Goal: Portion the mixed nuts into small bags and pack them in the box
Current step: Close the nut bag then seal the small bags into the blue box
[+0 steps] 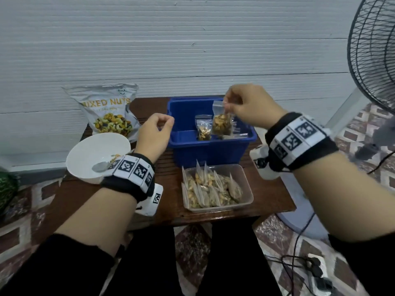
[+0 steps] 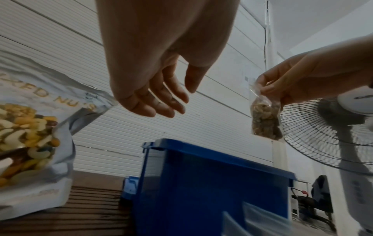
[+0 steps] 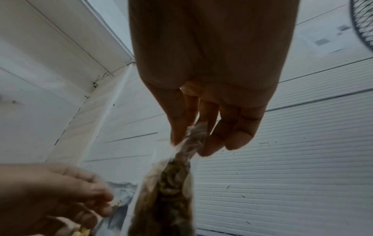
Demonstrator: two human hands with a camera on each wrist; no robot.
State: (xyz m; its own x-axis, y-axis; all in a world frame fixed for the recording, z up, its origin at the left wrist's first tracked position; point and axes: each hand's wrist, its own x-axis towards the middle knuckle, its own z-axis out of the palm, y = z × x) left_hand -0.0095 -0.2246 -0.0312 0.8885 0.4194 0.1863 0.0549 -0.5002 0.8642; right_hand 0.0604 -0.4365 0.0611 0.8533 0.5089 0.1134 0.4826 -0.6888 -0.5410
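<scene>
Dangling filled bag over the blue box by our right hand's top-edge pinch | left hand loose, empty beside box | risk: thin grip slips, bag drops crooked or outside

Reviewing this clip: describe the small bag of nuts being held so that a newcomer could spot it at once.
Find the blue box at the back of the wooden table. Just above its open top, the right hand pinches a small clear bag of nuts by its upper edge. Unlike the smaller bag standing inside the box, it hangs in the air.
</scene>
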